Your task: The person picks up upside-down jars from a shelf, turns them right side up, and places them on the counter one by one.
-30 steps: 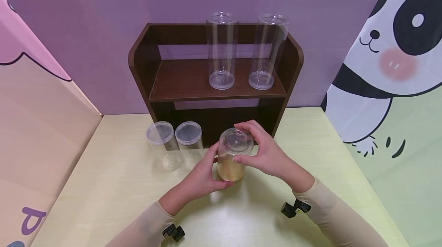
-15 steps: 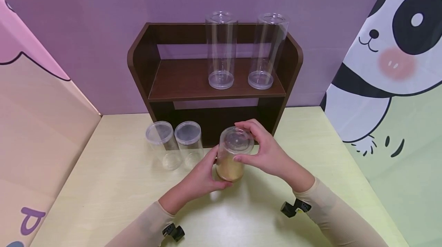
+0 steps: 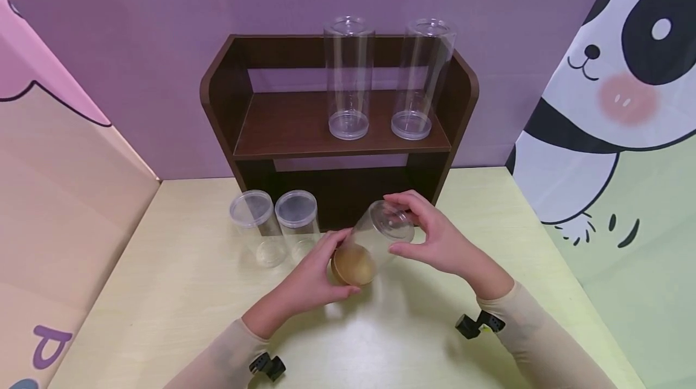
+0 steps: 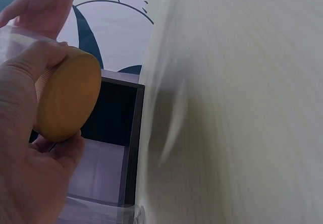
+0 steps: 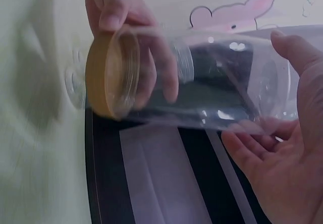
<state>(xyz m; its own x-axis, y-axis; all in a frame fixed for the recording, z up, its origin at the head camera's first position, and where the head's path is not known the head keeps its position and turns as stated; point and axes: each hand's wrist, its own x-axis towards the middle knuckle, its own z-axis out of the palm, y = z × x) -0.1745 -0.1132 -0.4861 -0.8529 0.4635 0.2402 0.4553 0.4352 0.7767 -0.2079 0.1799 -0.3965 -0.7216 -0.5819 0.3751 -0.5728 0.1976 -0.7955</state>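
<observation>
A clear jar (image 3: 373, 239) with a gold-brown screw lid (image 4: 73, 98) is held aslant between both hands above the tabletop. Its lid end points down and left in the head view, its clear base up and right. My left hand (image 3: 312, 277) grips the lid end, thumb and fingers on opposite sides of it. At the base end, my right hand (image 3: 437, 241) holds the jar between thumb and fingers. Seen from the right wrist, the jar (image 5: 212, 82) looks empty and the lid sits on its mouth.
Two clear jars, a left one (image 3: 252, 211) and a right one (image 3: 296, 211), stand with translucent tops left of my hands. Behind is a dark brown two-level shelf (image 3: 288, 123). On its upper board stand two tall clear cylinders (image 3: 349, 81) (image 5: 75, 85).
The jar has tipped over from nearly upright: its base has swung right with my right hand, while the lid end has turned up toward the head camera. My left hand has shifted slightly left.
</observation>
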